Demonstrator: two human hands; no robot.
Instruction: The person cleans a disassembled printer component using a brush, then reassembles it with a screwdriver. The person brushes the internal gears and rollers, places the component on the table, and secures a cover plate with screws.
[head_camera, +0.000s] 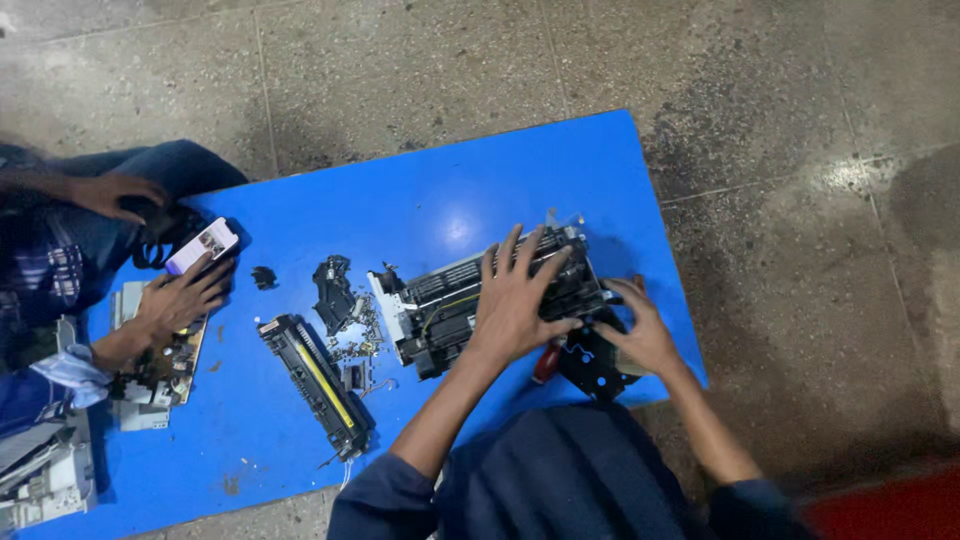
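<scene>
The left hand (515, 305) lay flat with fingers spread over the top of the stripped printer (470, 305), which sat near the right edge of the blue board (420, 190). The right hand (640, 330) curled loosely around the printer's black side plate (595, 365), beside a red-handled screwdriver (548, 362); its grip could not be judged.

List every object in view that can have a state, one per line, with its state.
Black and grey printer chassis: opened, casing off.
Long black fuser unit with yellow strip: removed, lying flat.
Left hand: spread flat on chassis.
Right hand: gripping black side bracket.
White phone: screen lit.
</scene>
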